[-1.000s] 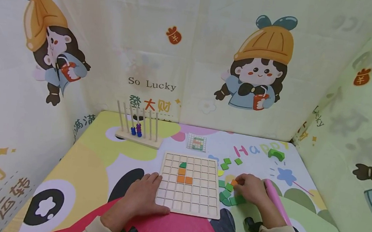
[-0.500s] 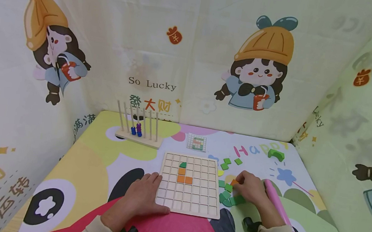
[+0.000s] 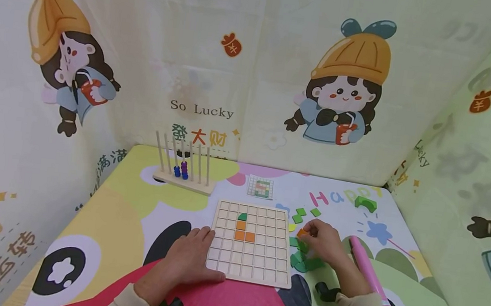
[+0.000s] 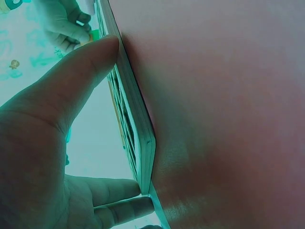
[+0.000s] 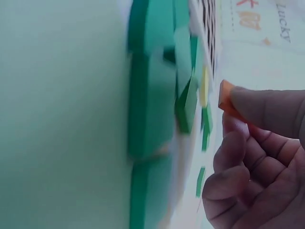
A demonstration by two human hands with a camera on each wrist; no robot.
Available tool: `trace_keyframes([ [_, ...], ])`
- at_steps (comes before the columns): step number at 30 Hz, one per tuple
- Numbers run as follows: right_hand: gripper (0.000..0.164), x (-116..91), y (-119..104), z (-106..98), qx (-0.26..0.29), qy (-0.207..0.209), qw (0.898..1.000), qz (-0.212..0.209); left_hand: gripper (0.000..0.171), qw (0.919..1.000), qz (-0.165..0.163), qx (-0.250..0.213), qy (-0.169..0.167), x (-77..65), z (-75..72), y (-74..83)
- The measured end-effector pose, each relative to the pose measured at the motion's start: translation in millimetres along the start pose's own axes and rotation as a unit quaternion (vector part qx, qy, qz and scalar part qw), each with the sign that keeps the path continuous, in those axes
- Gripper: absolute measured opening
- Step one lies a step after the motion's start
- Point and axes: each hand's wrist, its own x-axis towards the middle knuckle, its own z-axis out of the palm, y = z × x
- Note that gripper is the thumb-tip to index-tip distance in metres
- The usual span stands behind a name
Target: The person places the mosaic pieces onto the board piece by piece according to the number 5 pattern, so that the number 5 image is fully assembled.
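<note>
Orange tile (image 3: 302, 233), probably light, stiff and best taken by its edges, sits pinched in the right hand (image 3: 323, 243) just off the right edge of the grid board (image 3: 250, 269), left hand (image 3: 190, 254) spread about the board's near-left corner.

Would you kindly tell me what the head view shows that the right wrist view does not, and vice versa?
Only the head view shows the left hand touching the board, the peg stand with beads, the printed card and the pink stick. Only the right wrist view shows the right hand from its palm side. Both share the green pieces, the yellow piece and the orange piece pinched by that hand.
</note>
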Motion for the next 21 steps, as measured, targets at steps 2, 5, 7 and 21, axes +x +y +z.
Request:
trace_keyframes([
  [2, 0.018, 0.9, -6.1, 4.0, 0.013, -0.002, 1.000, -0.011, 0.114, 1.0000, 0.001, -0.001, 0.001, 0.2, -0.3, 0.0],
  [5, 0.015, 2.2, -14.6, 12.0, 0.025, -0.014, 0.999, -0.029, 0.115, 1.0000, 0.000, -0.003, 0.000, -0.1, -1.3, 0.1],
  [7, 0.014, 2.7, -20.6, 17.8, 0.036, -0.026, 0.998, -0.039, 0.115, 1.0000, 0.000, -0.003, -0.001, -0.2, -1.4, -0.1],
  [21, 0.009, 12.1, -57.0, 45.4, 0.027, -0.086, 0.990, -0.110, 0.115, 1.0000, -0.001, -0.006, -0.005, 0.7, -1.6, -1.3],
])
